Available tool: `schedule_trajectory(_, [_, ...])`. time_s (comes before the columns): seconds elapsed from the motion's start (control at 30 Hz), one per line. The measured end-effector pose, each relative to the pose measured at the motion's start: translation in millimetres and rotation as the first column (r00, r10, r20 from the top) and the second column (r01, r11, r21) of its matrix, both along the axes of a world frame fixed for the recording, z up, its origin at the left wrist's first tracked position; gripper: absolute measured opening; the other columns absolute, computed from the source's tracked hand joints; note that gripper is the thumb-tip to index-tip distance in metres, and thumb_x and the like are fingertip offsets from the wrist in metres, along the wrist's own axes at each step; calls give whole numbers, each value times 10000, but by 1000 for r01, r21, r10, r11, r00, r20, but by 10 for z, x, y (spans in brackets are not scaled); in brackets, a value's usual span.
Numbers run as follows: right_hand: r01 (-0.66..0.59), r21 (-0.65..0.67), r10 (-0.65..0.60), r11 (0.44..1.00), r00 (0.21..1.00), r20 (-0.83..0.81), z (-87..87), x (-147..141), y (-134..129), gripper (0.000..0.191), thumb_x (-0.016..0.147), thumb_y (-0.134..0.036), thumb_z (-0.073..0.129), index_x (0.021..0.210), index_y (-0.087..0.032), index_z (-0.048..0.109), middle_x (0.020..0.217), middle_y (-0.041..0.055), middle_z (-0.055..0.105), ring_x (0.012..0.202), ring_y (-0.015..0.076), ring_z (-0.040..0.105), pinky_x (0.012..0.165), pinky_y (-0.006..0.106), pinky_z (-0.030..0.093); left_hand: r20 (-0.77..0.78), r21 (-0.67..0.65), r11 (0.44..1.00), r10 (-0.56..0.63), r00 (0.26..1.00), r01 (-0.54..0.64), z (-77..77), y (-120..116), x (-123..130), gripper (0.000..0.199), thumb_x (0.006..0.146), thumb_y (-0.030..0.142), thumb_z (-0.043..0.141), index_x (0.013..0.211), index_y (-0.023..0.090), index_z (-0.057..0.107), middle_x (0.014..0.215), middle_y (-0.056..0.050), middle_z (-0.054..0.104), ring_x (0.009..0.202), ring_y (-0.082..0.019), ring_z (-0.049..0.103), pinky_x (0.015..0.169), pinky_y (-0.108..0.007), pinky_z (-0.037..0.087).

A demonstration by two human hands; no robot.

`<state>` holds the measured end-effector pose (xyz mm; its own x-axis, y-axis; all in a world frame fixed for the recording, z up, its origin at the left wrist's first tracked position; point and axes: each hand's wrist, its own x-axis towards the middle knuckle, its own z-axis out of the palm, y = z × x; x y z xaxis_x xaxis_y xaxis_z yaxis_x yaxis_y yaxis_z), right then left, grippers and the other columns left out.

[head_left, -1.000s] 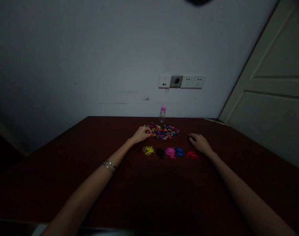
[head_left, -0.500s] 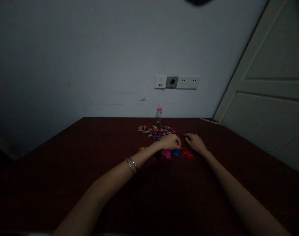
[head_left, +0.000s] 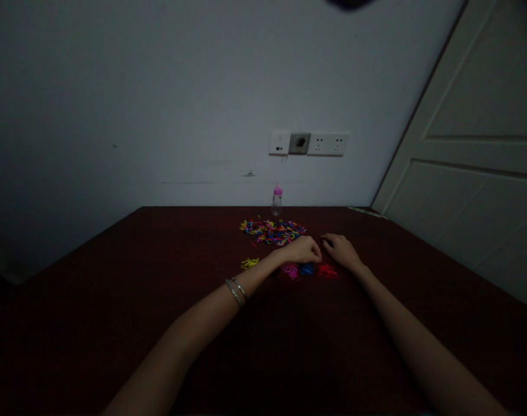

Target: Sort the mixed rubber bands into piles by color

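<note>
My left hand [head_left: 305,249] reaches across, fingers curled down in a pinch just above the red pile of bands [head_left: 327,271]; whatever it may hold is hidden. Below that hand lie a blue pile [head_left: 307,268] and a pink pile [head_left: 291,271] of what look like rubber bands. A small yellow pile [head_left: 249,264] sits left of my left wrist. Beyond it spreads a mixed heap of multicoloured bands [head_left: 274,231]. My right hand [head_left: 340,249] rests on the table right of the heap, its fingers stretched out and apart, with nothing visible in them.
A clear bottle with a pink cap [head_left: 277,202] stands behind the heap, near the wall. Sockets and switches [head_left: 309,144] are on the wall above the dark red-brown table [head_left: 181,248]. A pale panelled door [head_left: 475,190] is at the right.
My left hand has shifted slightly right, towards the red pile, and more of the yellow pile shows behind its forearm. My right hand stays nearly in place. The view has shifted slightly.
</note>
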<state>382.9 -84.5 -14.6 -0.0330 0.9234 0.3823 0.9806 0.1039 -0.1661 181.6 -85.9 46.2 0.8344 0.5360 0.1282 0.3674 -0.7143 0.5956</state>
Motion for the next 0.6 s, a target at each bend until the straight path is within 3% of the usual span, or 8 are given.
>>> schedule_trajectory(0.1, [-3,4,3,1000,1000,1,-1,8,9,372,853,-299,386,1124,-191,617,1186,81,607,1098,216,538,941,342,402,76,-1,999,47,996,-47,50,149,-162,197,688,183,568,766,93,725,657,-27,648,589,-101,526,569,-192,384])
schedule_trajectory(0.2, [1,0,-1,1000,1000,15,3,11,5,376,859,-313,379,1118,-188,620,1192,82,602,1108,222,532,941,345,404,144,21,982,183,973,-188,91,353,-435,269,735,278,526,724,89,717,571,-8,590,548,-98,477,534,-200,348])
schedule_trajectory(0.3, [6,-4,-6,1000,1000,16,1,15,6,383,858,-312,379,1121,-172,620,1199,95,597,1104,235,531,938,358,407,179,81,928,346,921,-364,121,574,-787,368,751,370,497,627,82,688,488,9,497,506,-88,407,503,-207,294])
schedule_trajectory(0.43, [-3,-7,3,1000,1000,-9,-8,32,20,378,847,-296,394,1119,-167,622,1178,98,610,1091,230,540,940,358,403,216,111,841,499,839,-529,108,823,-1284,366,731,375,498,619,77,677,487,6,494,528,-95,417,524,-211,287])
schedule_trajectory(0.6, [-12,-10,12,1000,1000,-25,-9,39,23,378,841,-287,401,1124,-163,620,1182,95,608,1091,215,542,943,335,396,258,24,724,662,704,-690,-87,965,-1705,343,718,361,484,639,99,691,529,-12,560,547,-116,465,547,-219,309])
